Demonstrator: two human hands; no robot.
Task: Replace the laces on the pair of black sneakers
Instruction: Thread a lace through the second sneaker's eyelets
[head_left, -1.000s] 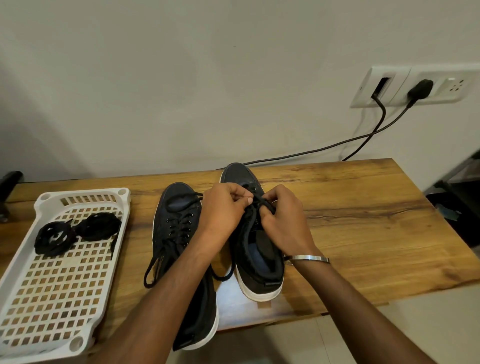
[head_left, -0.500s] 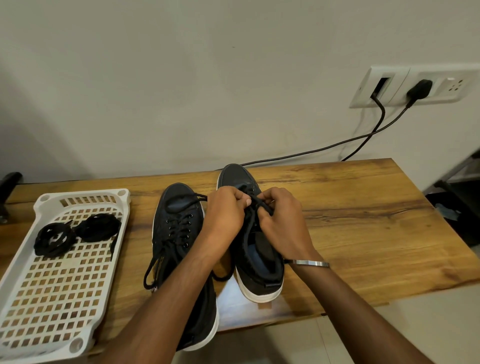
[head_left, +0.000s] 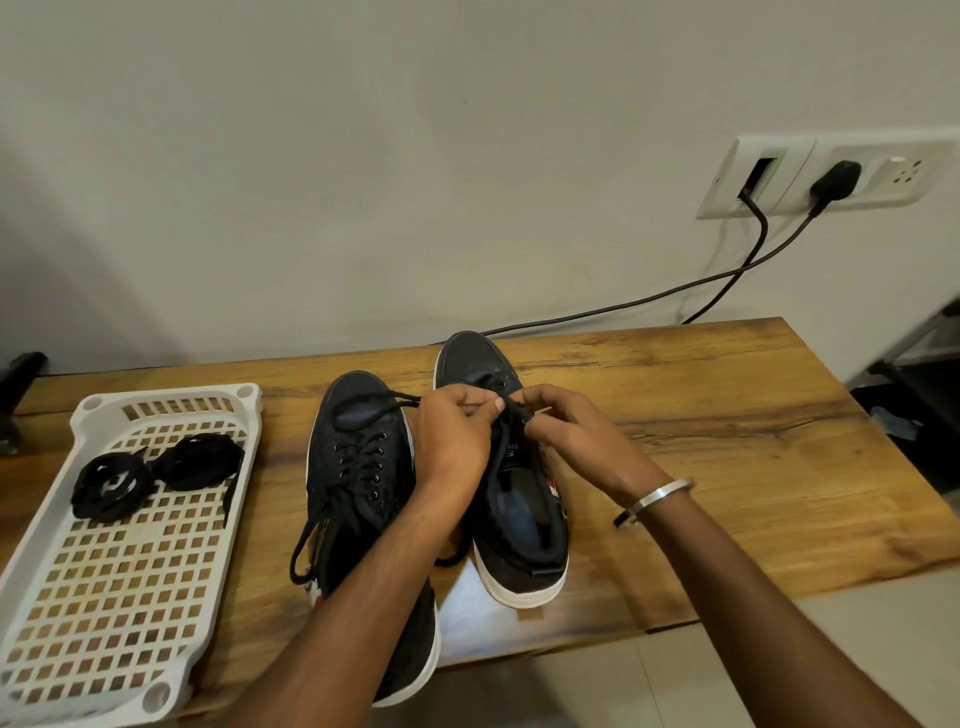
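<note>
Your left hand (head_left: 454, 441) and right hand (head_left: 574, 439) both pinch the black lace (head_left: 511, 410) over the right sneaker (head_left: 511, 499), directly beneath them. The other sneaker (head_left: 358, 467) sits just left of your left hand; spare laces (head_left: 156, 475) lie further left in the white basket (head_left: 104, 597).

We have a single view, from a camera worn on the head, looking forward and steeply down over both forearms. It sits close above the near edge of the wooden table (head_left: 727, 441), so the left hand (head_left: 452, 441) and right hand (head_left: 576, 441) fall near the frame's middle. We face a plain wall (head_left: 415, 156) straight ahead, which fills the upper half. The wide lens bends straight lines at the edges, such as the white basket (head_left: 31, 545) at lower left. At far right, dark furniture seems to stand beside the table, though it is cut off.
</note>
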